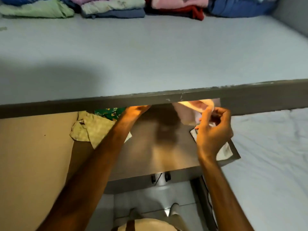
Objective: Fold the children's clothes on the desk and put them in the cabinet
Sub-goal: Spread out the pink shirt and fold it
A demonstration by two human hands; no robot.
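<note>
A grey desk (160,150) lies below a wide shelf (150,64) whose front edge hides the desk's far part. My right hand (214,129) pinches a white and pink garment (196,110) and lifts it off the desk's right side. My left hand (136,110) reaches under the shelf edge, and its fingers are hidden there. A pale yellow-green garment (91,129) lies on the desk's left side, with a green printed garment (110,112) behind it.
Folded stacks sit at the back of the shelf: light green (36,10), cream on blue-grey (113,9), pink on red (178,7), blue (241,7). A tan panel (33,164) stands left. A white bed (270,155) lies right. Tiled floor shows below the desk.
</note>
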